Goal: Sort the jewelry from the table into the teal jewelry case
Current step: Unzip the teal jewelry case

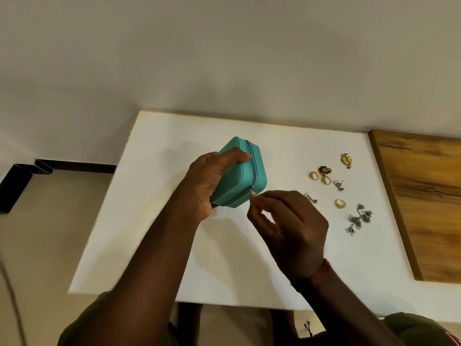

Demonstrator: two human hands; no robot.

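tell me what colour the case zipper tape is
Teal, matching the case; the zipper shows best in the head view.

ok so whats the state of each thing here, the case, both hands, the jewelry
teal jewelry case: zipped shut, tilted, held off the table
zipper pull: pinched, at the case's near corner
left hand: gripping the case
right hand: fingertips closed on the zipper pull
gold rings: loose on the white table
silver pieces: loose, unsorted

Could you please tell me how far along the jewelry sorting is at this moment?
Nothing is sorted yet. The teal jewelry case is zipped shut, held by the left hand while the right hand pinches the zipper pull. Left to do: the gold rings and the silver earrings lie on the table.
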